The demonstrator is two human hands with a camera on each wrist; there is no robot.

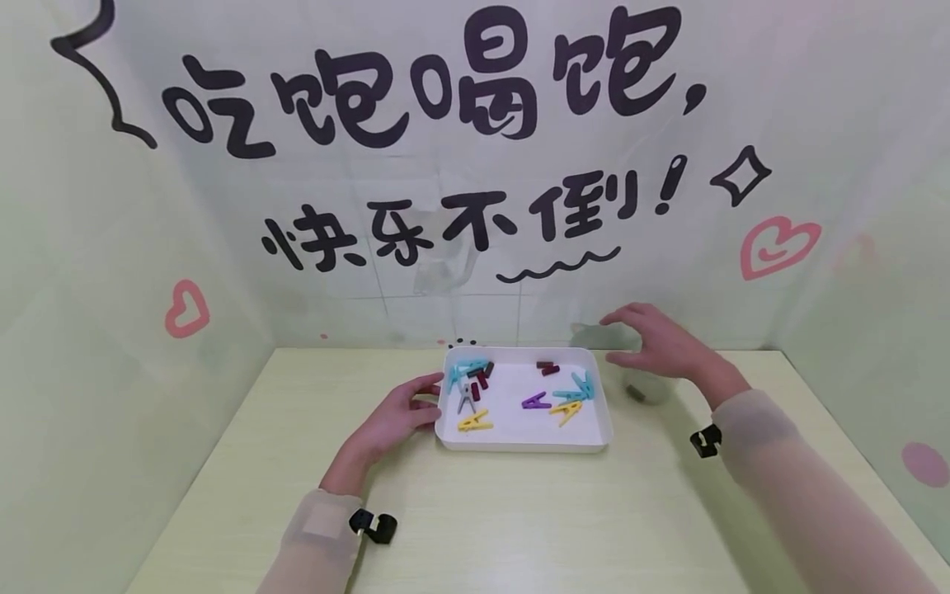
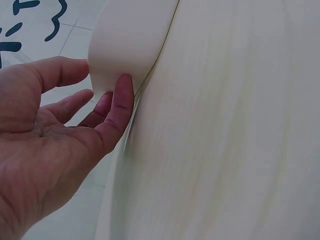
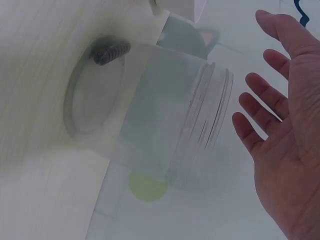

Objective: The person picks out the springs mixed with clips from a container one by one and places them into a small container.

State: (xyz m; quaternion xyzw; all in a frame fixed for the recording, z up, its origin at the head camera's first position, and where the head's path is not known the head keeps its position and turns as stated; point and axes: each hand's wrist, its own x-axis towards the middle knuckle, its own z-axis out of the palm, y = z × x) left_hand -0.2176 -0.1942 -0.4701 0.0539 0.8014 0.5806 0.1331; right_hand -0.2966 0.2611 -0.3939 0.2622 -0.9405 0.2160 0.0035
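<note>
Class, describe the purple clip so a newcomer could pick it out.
Find the white tray on the table. Just right of its middle, left of a yellow clip, lies the purple clip, the only clip of that colour.
</note>
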